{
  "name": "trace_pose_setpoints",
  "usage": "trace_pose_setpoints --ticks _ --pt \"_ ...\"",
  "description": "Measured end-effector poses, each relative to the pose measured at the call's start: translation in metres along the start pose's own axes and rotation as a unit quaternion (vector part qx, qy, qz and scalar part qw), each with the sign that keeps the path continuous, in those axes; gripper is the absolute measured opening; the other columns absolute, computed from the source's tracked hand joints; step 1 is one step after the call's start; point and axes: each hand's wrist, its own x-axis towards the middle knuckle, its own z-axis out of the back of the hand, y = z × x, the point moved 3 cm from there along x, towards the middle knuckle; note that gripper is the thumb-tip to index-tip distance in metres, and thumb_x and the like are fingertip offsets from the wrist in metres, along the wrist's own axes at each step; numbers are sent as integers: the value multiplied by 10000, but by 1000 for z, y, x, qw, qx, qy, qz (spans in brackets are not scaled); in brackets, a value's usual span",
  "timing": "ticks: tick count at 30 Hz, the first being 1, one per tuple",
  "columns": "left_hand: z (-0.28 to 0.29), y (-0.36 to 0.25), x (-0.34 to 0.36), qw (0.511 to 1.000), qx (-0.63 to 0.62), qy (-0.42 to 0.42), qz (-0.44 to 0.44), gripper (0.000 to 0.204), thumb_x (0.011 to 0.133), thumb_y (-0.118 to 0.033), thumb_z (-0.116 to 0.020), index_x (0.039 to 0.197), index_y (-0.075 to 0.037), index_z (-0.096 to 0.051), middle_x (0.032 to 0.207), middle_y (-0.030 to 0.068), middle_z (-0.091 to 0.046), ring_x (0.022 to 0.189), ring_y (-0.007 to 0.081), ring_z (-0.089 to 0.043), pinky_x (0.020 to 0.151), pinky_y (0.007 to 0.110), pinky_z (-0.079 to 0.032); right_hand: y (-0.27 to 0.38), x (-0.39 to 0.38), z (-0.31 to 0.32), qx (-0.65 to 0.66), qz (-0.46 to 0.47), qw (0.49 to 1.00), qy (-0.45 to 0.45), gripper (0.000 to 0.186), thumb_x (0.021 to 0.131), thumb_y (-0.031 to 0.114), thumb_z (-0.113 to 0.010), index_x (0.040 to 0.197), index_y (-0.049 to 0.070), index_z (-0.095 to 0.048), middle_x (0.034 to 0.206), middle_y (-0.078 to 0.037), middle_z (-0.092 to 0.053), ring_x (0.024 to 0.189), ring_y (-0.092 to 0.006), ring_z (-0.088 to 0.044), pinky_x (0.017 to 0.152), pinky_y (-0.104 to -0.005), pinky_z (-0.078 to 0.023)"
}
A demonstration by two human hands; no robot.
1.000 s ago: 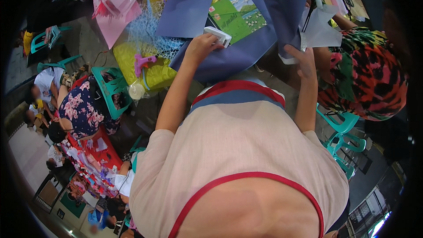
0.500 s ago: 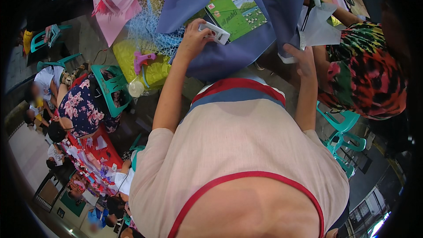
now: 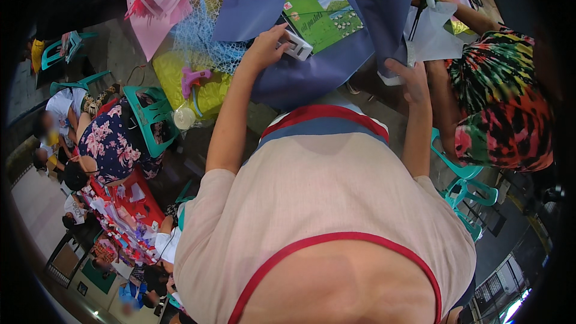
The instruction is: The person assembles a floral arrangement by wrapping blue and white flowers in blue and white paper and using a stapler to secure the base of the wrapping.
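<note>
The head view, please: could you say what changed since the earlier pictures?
The left hand, still holding the white rectangular piece, has shifted slightly left and forward. The co-worker in the multicoloured shirt moved right. The right hand still grips the large blue-violet sheet; the green rectangular box and pink glue gun stayed put.

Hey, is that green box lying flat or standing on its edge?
Lying flat. The green box shows its broad printed face upward, with the dark blue sheet underneath.
</note>
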Motion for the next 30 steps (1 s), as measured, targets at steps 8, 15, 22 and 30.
trace_pose_setpoints --ticks 8,15,22,30 --pt "-10 -22 -12 976 145 -151 -61 280 668 -48 -631 936 -47 -551 1065 125 -514 846 288 -538 726 334 -439 -5 7 -6 4 5 1000 8 507 559 36 -724 1012 -17 -502 906 -75 -564 812 -162 -551 715 -276 -441" --pt "-63 3 -59 899 -220 -196 324 204 791 -199 -576 874 -12 -575 773 51 -568 623 108 -518 548 223 -442 -32 17 -30 3 -6 999 49 557 562 50 -722 1060 -6 -479 960 -74 -548 865 -165 -534 763 -282 -419" --pt "-98 10 -52 755 -446 -298 376 221 779 -216 -609 851 -7 -600 726 14 -571 589 58 -496 524 182 -416 -54 55 -92 -24 29 984 173 465 611 87 -676 1029 -9 -497 881 -73 -561 790 -152 -549 687 -264 -437" --pt "-93 -3 -43 731 -416 -347 415 187 750 -192 -645 806 -15 -622 652 -10 -543 561 55 -475 514 174 -391 -56 102 -120 -96 10 957 273 442 579 59 -716 976 0 -531 856 -71 -587 762 -147 -559 679 -257 -438"
